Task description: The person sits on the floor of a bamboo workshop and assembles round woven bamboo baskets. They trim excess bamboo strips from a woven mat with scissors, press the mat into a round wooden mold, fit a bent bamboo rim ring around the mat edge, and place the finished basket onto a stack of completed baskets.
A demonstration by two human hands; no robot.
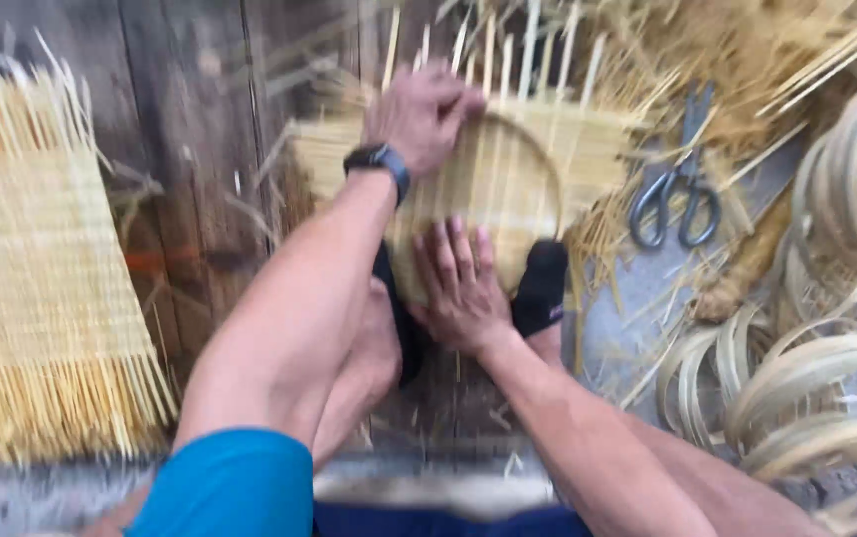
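Observation:
A small woven bamboo mat (pixel 508 179) with a round bamboo hoop on it lies on the wooden floor ahead of me. My left hand (pixel 421 114) reaches across to its far edge, fingers curled on the strips and the hoop's rim; a dark watch is on that wrist. My right hand (pixel 458 283) presses flat, fingers spread, on the near edge of the mat. Two feet in black socks (pixel 540 288) pin the mat's near side. The picture is blurred.
A large woven bamboo mat (pixel 41 268) lies at the left. Scissors (pixel 679 179) rest to the right of the small mat. Coiled bamboo hoops (pixel 806 378) pile at the right, and loose bamboo strips and shavings (pixel 747 50) lie at the back.

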